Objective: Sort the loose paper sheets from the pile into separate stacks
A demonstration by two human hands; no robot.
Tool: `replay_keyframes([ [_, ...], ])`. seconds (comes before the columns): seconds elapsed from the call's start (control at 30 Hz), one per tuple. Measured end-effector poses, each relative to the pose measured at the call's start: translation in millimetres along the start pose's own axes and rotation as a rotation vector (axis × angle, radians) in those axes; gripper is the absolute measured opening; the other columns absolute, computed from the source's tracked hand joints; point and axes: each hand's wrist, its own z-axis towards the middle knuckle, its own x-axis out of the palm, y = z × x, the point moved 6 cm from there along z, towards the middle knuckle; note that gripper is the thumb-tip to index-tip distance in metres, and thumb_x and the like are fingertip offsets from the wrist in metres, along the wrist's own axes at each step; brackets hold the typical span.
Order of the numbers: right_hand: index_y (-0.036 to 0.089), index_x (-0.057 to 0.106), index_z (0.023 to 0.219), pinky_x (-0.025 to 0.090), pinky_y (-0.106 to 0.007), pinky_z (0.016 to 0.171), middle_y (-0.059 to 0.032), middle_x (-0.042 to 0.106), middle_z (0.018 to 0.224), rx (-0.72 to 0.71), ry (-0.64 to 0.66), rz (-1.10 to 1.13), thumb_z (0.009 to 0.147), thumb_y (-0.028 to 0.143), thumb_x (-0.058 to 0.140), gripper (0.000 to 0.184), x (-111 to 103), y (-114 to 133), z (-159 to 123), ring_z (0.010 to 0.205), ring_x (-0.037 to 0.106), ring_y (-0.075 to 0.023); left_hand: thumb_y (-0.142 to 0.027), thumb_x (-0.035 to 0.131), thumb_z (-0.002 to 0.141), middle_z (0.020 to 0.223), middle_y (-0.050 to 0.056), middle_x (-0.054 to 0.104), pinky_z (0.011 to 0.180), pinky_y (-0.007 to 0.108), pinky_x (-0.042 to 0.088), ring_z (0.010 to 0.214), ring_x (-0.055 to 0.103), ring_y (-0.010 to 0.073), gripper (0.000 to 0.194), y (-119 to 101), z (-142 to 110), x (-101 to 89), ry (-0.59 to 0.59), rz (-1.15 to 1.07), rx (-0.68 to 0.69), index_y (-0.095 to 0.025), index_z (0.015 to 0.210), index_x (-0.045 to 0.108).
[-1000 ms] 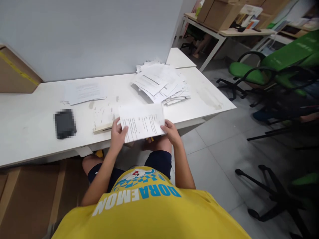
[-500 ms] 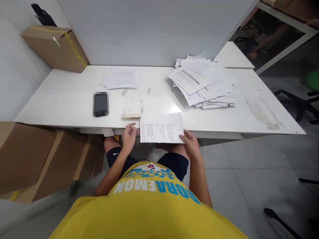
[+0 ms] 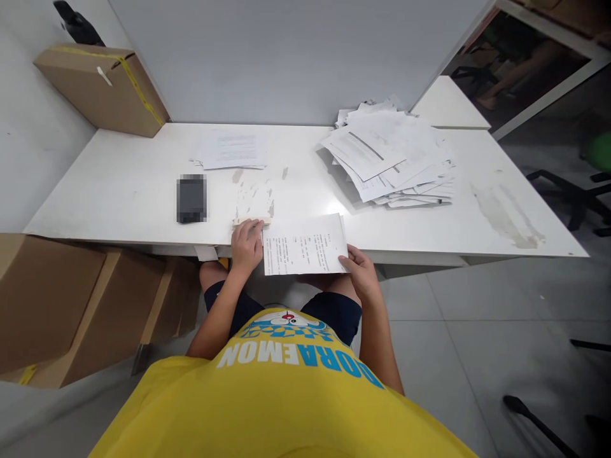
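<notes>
A small stack of printed paper sheets (image 3: 305,248) is in my right hand (image 3: 363,273), thumb on top and fingers underneath at the right edge. The sheets lie over the front edge of the desk. My left hand (image 3: 247,248) is closed over a slim cream stapler (image 3: 237,222) at the desk's front edge, fingers bent across its top and hiding much of it. The left corner of the sheets is close beside the stapler; the hand hides whether it sits inside the jaws.
A tall messy paper pile (image 3: 382,152) stands at the right on the white desk (image 3: 143,184). Several printed sheets (image 3: 231,151) lie at back left, near a dark blurred device (image 3: 191,198). Cardboard boxes (image 3: 100,89) stand at the left.
My left hand has moved up from below the desk edge onto the stapler and taken hold of it. The sheets in my right hand have shifted slightly left.
</notes>
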Motion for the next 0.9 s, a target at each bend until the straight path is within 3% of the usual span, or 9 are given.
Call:
replay_keyframes([
  [0.1, 0.025, 0.071, 0.109, 0.054, -0.044, 0.092, -0.0047, 0.076, 0.109, -0.023, -0.037, 0.014, 0.064, 0.041, 0.081, 0.049, -2.2, -2.1, 0.1, 0.105, 0.068, -0.0286, -0.028, 0.034, 0.099, 0.119, 0.014, 0.068, 0.109, 0.047, 0.041, 0.123, 0.057, 0.0279, 0.042, 4.6, -1.1, 7.4, -0.029, -0.004, -0.029, -0.018, 0.125, 0.066],
  [0.23, 0.023, 0.070, 0.111, 0.055, -0.045, 0.088, -0.0063, 0.076, 0.108, -0.026, -0.054, -0.014, 0.066, 0.042, 0.079, 0.050, -3.3, -4.3, 1.5, 0.103, 0.068, -0.0296, -0.029, 0.038, 0.098, 0.117, 0.015, 0.070, 0.109, 0.049, 0.038, 0.122, 0.058, 0.0298, 0.041, 11.0, -5.1, 19.2, -0.024, 0.006, -0.065, -0.018, 0.124, 0.068],
  [0.47, 0.022, 0.069, 0.113, 0.054, -0.045, 0.089, -0.0078, 0.075, 0.107, -0.089, -0.069, -0.113, 0.070, 0.040, 0.074, 0.047, -6.3, -0.7, 0.6, 0.101, 0.068, -0.0279, -0.034, 0.035, 0.100, 0.125, 0.015, 0.068, 0.114, 0.046, 0.035, 0.129, 0.056, 0.0279, 0.046, 15.0, -13.5, 28.7, 0.010, 0.033, 0.026, -0.017, 0.133, 0.062],
  [0.6, 0.019, 0.065, 0.110, 0.055, -0.039, 0.081, -0.0068, 0.071, 0.100, -0.296, -0.331, -0.150, 0.073, 0.039, 0.066, 0.042, -27.1, 20.5, 10.0, 0.094, 0.066, -0.0235, -0.040, 0.032, 0.100, 0.125, 0.018, 0.067, 0.113, 0.045, 0.038, 0.129, 0.056, 0.0292, 0.050, 19.8, -12.9, 31.7, -0.032, 0.018, 0.006, -0.015, 0.132, 0.062],
  [0.73, 0.022, 0.054, 0.110, 0.055, -0.029, 0.069, -0.0031, 0.059, 0.098, -0.472, -0.581, -0.075, 0.079, 0.036, 0.056, 0.033, -55.4, 59.6, 50.9, 0.090, 0.062, -0.0174, -0.046, 0.032, 0.101, 0.125, 0.018, 0.067, 0.111, 0.043, 0.041, 0.129, 0.057, 0.0289, 0.053, 18.8, -12.7, 35.0, -0.050, -0.015, 0.043, -0.016, 0.133, 0.062],
  [0.9, 0.025, 0.043, 0.100, 0.058, -0.030, 0.074, -0.0008, 0.045, 0.097, -0.481, -0.639, 0.024, 0.085, 0.025, 0.050, 0.017, -61.8, 109.0, 147.4, 0.086, 0.056, -0.0122, -0.045, 0.028, 0.101, 0.123, 0.017, 0.069, 0.106, 0.040, 0.044, 0.126, 0.060, 0.0272, 0.055, 17.5, -15.0, 33.7, -0.084, 0.077, 0.041, -0.015, 0.129, 0.065],
])
